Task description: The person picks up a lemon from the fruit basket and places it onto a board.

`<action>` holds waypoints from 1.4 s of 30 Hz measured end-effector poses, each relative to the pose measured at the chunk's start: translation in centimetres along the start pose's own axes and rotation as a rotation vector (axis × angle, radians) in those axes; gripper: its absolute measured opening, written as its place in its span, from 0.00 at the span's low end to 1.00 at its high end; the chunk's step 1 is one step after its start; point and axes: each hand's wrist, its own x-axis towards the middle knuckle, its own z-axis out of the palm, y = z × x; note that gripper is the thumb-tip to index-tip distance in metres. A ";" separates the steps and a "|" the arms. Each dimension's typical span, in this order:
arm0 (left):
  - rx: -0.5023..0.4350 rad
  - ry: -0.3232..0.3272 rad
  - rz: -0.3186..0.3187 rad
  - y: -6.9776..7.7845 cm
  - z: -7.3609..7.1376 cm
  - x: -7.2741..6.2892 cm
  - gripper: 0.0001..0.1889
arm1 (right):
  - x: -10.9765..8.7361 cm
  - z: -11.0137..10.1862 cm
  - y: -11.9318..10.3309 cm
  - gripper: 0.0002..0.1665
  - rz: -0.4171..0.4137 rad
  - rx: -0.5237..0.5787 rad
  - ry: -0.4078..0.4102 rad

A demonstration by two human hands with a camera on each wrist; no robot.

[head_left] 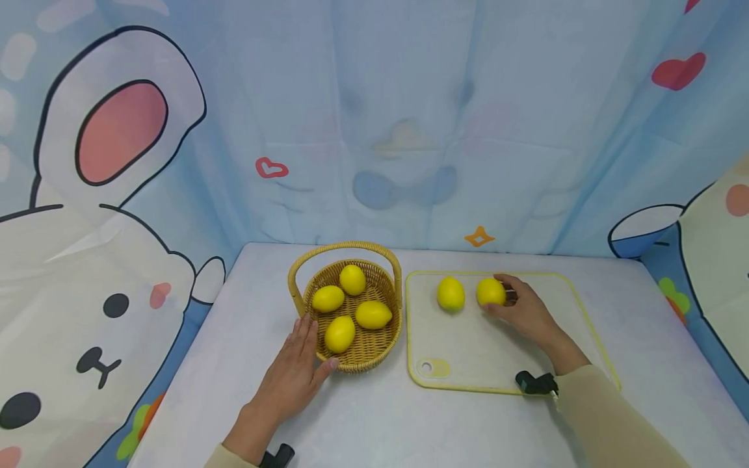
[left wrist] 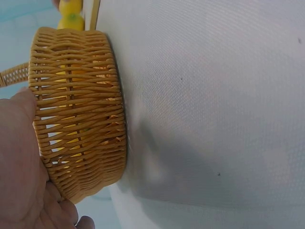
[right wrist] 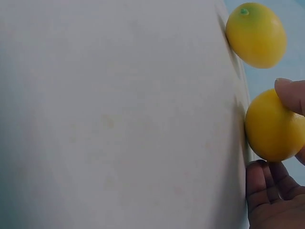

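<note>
My left hand (head_left: 290,374) rests against the near left side of a wicker basket (head_left: 365,356), its fingers extended along the rim. In the left wrist view the thumb touches the rim of the basket (left wrist: 78,114). Several lemons (head_left: 372,314) lie inside the basket. Over the white cutting board (head_left: 480,357), my right hand (head_left: 526,314) pinches a lemon (head_left: 489,292) between thumb and fingers. A second lemon (head_left: 450,294) sits just left of it on the board. The right wrist view shows the thumb on the held lemon (right wrist: 274,126) and other fingers curled below it.
The basket's arched handle (head_left: 345,246) stands upright. The board has a yellow rim and a hole at its near left corner. A white table (head_left: 374,429) lies beneath everything. A blue patterned curtain (head_left: 404,97) hangs behind the table's back edge.
</note>
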 end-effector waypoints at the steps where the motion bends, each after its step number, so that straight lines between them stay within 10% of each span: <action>1: 0.000 0.001 0.000 0.0 0.0 0.0 0.48 | 0.0 0.0 0.0 0.49 0.003 0.001 0.000; 25: 0.012 -0.010 0.004 0.2 0.0 0.1 0.48 | -0.8 -0.4 0.0 0.52 -0.026 -0.018 0.101; 42: 0.110 -0.031 0.046 -0.2 -0.8 0.3 0.49 | -4.3 4.3 -9.8 0.29 -0.340 0.137 0.229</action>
